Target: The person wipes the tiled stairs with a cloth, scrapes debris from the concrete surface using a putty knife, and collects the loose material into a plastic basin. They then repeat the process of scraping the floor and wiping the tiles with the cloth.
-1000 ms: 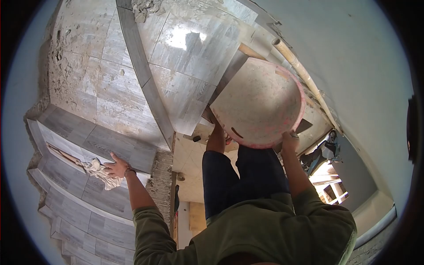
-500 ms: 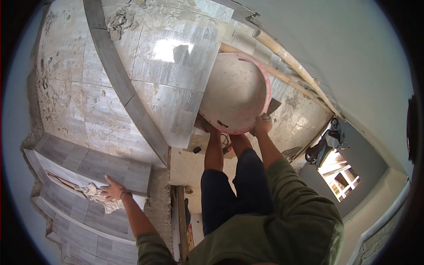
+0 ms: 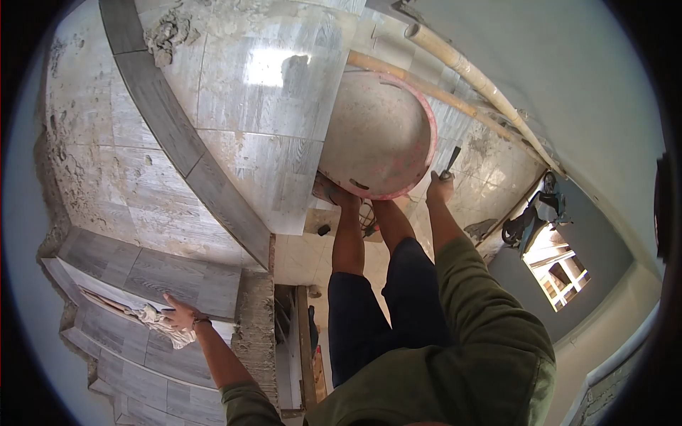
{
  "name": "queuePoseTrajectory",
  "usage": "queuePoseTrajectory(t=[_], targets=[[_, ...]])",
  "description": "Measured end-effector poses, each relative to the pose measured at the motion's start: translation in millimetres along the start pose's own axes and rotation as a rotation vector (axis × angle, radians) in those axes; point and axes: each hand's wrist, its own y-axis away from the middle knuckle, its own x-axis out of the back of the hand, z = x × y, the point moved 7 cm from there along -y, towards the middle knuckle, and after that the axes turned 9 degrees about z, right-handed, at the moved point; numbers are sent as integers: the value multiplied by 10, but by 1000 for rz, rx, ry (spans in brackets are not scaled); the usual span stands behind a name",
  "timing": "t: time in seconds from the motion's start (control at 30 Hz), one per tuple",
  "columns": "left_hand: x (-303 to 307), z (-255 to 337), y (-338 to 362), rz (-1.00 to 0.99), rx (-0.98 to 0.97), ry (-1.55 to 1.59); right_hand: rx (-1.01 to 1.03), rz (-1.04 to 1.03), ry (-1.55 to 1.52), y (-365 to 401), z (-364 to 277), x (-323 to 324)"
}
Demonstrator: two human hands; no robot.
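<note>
Cloth (image 3: 152,315), partly covered by left hand (image 3: 182,315); hand tool (image 3: 452,160), grip concealed in right hand (image 3: 440,188); basin (image 3: 376,131), one side behind tiled ledge (image 3: 295,167).

The left hand (image 3: 182,317) is spread, its arm (image 3: 224,360) stretched out sideways. The right hand (image 3: 440,187) is curled, forearm (image 3: 447,224) forward

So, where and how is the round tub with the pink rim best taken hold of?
Probably by the dark slot in the near rim of the round tub, coming from the side of the person's legs: the slot looks like a handhold and faces them. The tiled step cuts across the tub's left side in view, so that side seems harder to reach.
</note>
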Motion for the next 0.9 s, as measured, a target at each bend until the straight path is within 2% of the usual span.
queuePoseTrajectory(t=[0.07, 0.17, 0.23, 0.37, 0.53, 0.67, 0.73, 0.83, 0.87, 0.9], targets=[[-13, 1, -8, -8, -6, -30, 76, -55, 112, 111, -282, 349], [48, 54, 31, -35, -25, -40, 365, -260, 202, 356, -595, 457], [87, 128, 92, -53, -45, -47, 502, -374, 61, 584, -781, 502], [-37, 60, 50, -23, 14, -44, 536, -570, 63, 1106, -1220, 549], [118, 144, 131, -27, 35, 12, 738, -760, 67, 1509, -1419, 318], [110, 136, 136, -58, 61, 47, 576, -927, -72, 1692, -1560, 115], [190, 185, 154, -85, 67, 79, 548, -929, -104, 1752, -1781, 130], [104, 149, 139, -65, 47, 82, 521, -921, 184, 1711, -1990, 161], [93, 161, 123, -67, 49, 78, 640, -841, 97, 1589, -1921, 15], [100, 146, 127, -72, 52, 71, 630, -813, 111, 1482, -1830, -41]])
